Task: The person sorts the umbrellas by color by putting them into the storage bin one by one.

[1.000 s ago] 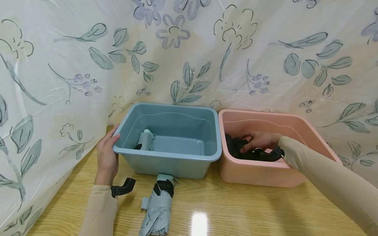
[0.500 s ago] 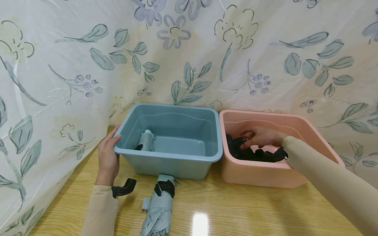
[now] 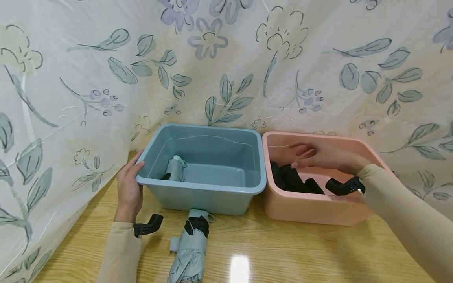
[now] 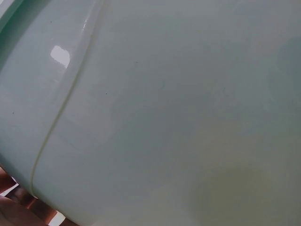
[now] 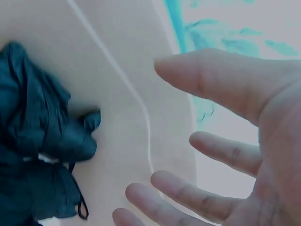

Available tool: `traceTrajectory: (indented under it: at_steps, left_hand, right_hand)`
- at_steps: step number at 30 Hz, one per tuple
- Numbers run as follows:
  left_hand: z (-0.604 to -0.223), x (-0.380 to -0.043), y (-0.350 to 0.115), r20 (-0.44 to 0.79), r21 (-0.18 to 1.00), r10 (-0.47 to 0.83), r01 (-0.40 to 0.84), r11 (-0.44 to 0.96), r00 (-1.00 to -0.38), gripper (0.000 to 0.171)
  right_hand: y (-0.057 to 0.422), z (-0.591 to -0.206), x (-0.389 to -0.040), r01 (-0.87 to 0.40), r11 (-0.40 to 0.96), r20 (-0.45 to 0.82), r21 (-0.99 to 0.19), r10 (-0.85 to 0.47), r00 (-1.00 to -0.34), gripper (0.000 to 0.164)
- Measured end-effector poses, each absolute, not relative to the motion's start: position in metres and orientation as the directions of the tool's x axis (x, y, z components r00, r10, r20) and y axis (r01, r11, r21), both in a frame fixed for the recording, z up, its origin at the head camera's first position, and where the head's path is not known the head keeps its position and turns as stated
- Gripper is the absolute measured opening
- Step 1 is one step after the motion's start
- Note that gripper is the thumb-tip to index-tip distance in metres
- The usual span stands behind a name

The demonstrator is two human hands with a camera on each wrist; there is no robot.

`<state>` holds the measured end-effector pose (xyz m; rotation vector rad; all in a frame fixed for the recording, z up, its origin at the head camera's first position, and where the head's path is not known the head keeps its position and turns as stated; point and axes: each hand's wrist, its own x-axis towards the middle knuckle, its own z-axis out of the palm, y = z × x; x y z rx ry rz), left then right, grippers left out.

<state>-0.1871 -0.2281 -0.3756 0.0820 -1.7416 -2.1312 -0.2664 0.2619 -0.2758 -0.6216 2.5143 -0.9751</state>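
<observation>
My left hand (image 3: 130, 188) grips the left rim of a blue plastic bin (image 3: 201, 200), thumb over the edge. The left wrist view is filled by the bin's pale wall (image 4: 164, 117), with fingertips at its lower left. Inside that bin lies a small light-blue folded umbrella (image 3: 174, 169). Over a pink bin (image 3: 315, 211) hovers my right hand (image 3: 325, 156), fingers spread and holding nothing. Beneath and left of it, black folded umbrellas (image 3: 293, 180) lie in the pink bin. The right wrist view shows their dark fabric (image 5: 33, 103) and a cord loop, apart from the fingers.
Another light-blue folded umbrella (image 3: 191, 247) lies on the wooden table (image 3: 301, 251) before the blue bin. The two bins stand side by side against a floral curtain (image 3: 226, 59), which also hangs along the left side.
My right hand has let go of the black umbrella and risen up and to the right, its fingers opening. The left hand and both bins have stayed in place.
</observation>
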Motion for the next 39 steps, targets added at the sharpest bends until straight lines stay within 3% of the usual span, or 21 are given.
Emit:
traceTrajectory:
  at_steps: [8,16,23,29,35,39]
  left_hand:
    - [-0.375,-0.187,-0.226,0.182,0.959,-0.326,0.240,-0.150,-0.928,0.049]
    - [-0.375,-0.188,-0.224,0.174,0.962,-0.334,0.232,-0.142,-0.926,0.049]
    - [-0.376,-0.189,-0.223,0.174,0.962,-0.338,0.233,-0.142,-0.925,0.048]
    - [-0.376,-0.188,-0.222,0.175,0.962,-0.338,0.233,-0.140,-0.925,0.048]
    - [-0.376,-0.187,-0.223,0.190,0.959,-0.331,0.247,-0.141,-0.925,0.048]
    - [-0.376,-0.187,-0.223,0.192,0.957,-0.332,0.251,-0.146,-0.924,0.049]
  right_hand:
    - [0.257,-0.265,-0.232,-0.328,0.643,-0.050,-0.693,-0.496,-0.867,0.070]
    - [0.242,-0.270,-0.200,-0.473,0.607,0.185,-0.638,-0.475,-0.860,0.060]
    - [0.235,-0.283,-0.178,-0.617,0.575,0.429,-0.538,-0.444,-0.787,0.069]
    - [0.225,-0.294,-0.156,-0.629,0.543,0.505,-0.556,-0.381,-0.775,0.070]
    - [0.211,-0.308,-0.140,-0.731,0.504,0.613,-0.460,-0.416,-0.672,0.072]
    - [0.198,-0.321,-0.131,-0.762,0.467,0.630,-0.449,-0.439,-0.640,0.071]
